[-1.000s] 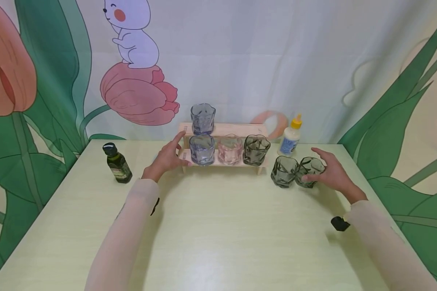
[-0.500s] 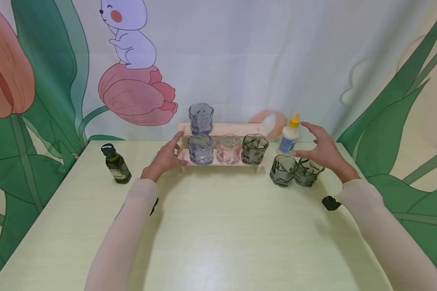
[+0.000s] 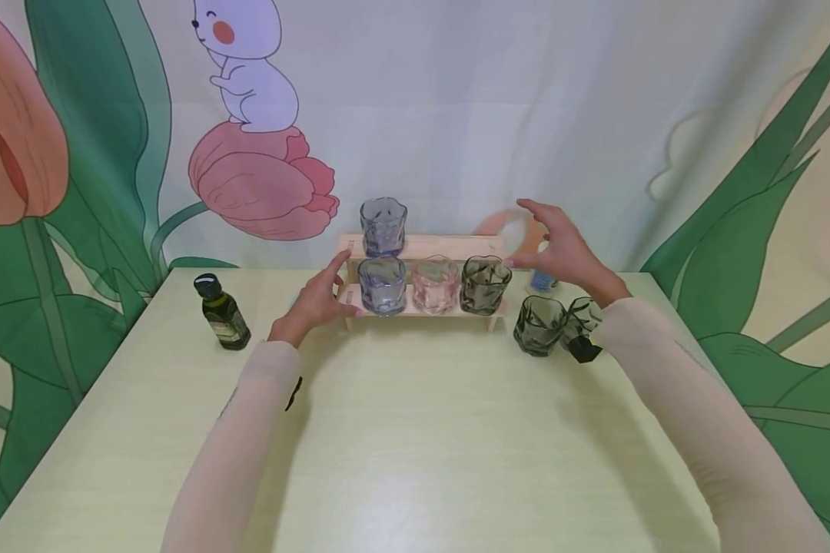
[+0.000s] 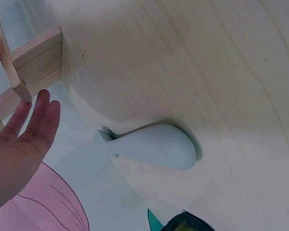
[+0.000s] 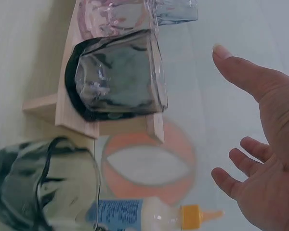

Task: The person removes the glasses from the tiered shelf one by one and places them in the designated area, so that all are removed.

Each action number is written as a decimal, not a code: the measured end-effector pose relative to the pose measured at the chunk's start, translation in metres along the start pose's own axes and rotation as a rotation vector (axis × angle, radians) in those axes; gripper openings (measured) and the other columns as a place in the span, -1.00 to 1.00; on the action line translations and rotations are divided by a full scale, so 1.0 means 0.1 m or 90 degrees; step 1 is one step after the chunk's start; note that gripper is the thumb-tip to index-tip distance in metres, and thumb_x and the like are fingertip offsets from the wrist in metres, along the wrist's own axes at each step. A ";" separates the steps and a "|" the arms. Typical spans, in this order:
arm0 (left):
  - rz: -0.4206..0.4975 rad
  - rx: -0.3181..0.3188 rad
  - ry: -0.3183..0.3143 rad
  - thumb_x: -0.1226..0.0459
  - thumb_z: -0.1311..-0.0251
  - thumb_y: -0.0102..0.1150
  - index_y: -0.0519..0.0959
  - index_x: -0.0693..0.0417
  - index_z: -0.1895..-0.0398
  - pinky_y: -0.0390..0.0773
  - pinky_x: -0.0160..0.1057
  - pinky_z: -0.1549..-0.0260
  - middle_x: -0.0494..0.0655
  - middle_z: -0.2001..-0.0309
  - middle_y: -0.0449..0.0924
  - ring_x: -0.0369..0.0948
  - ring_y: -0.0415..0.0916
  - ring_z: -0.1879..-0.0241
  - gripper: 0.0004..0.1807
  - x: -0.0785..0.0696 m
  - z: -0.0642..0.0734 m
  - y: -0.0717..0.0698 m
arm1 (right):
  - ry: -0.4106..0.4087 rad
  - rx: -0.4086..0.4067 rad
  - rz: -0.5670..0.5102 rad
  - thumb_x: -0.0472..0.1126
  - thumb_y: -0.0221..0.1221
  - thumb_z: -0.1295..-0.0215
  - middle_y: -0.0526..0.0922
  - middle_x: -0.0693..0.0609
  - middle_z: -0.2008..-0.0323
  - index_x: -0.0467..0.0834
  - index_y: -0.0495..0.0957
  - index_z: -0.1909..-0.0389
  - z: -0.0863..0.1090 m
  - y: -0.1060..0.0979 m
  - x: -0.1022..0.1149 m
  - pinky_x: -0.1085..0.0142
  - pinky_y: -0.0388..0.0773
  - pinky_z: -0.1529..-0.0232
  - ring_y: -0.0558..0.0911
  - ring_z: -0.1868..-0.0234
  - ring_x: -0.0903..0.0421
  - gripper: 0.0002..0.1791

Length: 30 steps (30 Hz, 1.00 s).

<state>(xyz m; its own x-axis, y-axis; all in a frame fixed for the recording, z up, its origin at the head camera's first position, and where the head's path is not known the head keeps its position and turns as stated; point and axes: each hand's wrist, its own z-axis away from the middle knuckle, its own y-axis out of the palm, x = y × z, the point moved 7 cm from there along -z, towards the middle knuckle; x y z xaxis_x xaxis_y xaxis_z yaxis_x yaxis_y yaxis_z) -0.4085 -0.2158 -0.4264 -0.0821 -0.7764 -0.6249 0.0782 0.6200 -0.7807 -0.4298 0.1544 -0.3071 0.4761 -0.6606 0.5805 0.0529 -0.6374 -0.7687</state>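
Note:
At the left end of a two-tier wooden shelf (image 3: 449, 246), my left hand (image 3: 313, 303) touches the wood with thumb and fingertips, fingers mostly straight. On the upper tier stands a grey-blue glass (image 3: 383, 227). Along the lower tier are a bluish glass (image 3: 383, 286), a pink glass (image 3: 436, 286) and a dark grey-green glass (image 3: 486, 286). My right hand (image 3: 556, 244) hangs in the air by the shelf's right end, thumb and fingers spread and holding nothing. In the right wrist view, a gap separates it from the dark glass (image 5: 118, 77).
Right of the shelf, two smoky glasses stand together, a nearer glass (image 3: 539, 326) and a partly hidden glass (image 3: 582, 315). Behind them is a glue bottle (image 5: 135, 214) with an orange cap. A dark green bottle (image 3: 224, 313) stands left; a pale whale-shaped object (image 4: 151, 146) lies near the shelf.
My right hand has moved left and up, from the two smoky glasses past the glue bottle to the shelf's right end. The left hand and the glasses stay put.

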 end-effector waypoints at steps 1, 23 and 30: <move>0.001 0.000 0.000 0.25 -0.02 0.53 -0.16 -0.37 -0.60 0.50 0.05 0.03 0.22 -0.19 0.39 0.10 0.45 0.07 0.23 0.00 0.00 0.00 | -0.004 0.004 -0.001 -0.11 0.50 -0.07 0.14 -0.22 -0.51 -0.04 0.09 -0.56 -0.04 0.02 0.03 -0.26 0.24 -0.32 0.17 -0.47 -0.26 0.08; 0.004 0.004 0.000 0.26 -0.02 0.53 -0.15 -0.33 -0.61 0.49 0.04 0.04 0.22 -0.19 0.40 0.09 0.45 0.09 0.23 0.01 0.00 0.00 | -0.008 0.062 -0.047 -0.03 0.47 -0.11 0.08 -0.19 -0.51 0.03 0.04 -0.57 -0.65 0.70 0.48 -0.15 0.33 -0.31 0.22 -0.46 -0.21 0.08; 0.008 0.001 -0.004 0.27 -0.01 0.53 -0.14 -0.35 -0.60 0.50 0.06 0.01 0.22 -0.19 0.40 0.10 0.45 0.06 0.23 -0.01 0.01 -0.02 | -0.014 0.073 -0.043 -0.02 0.45 -0.13 0.10 -0.22 -0.49 0.04 0.04 -0.57 -0.77 0.88 0.56 -0.15 0.34 -0.31 0.24 -0.44 -0.24 0.06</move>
<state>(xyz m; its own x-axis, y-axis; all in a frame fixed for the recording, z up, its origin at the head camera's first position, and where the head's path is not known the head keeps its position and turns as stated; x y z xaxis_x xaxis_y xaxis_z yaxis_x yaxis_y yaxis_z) -0.4076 -0.2159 -0.4244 -0.0752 -0.7692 -0.6346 0.0808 0.6296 -0.7727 -0.4658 0.0314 -0.3217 0.4869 -0.6080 0.6271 0.1846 -0.6301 -0.7543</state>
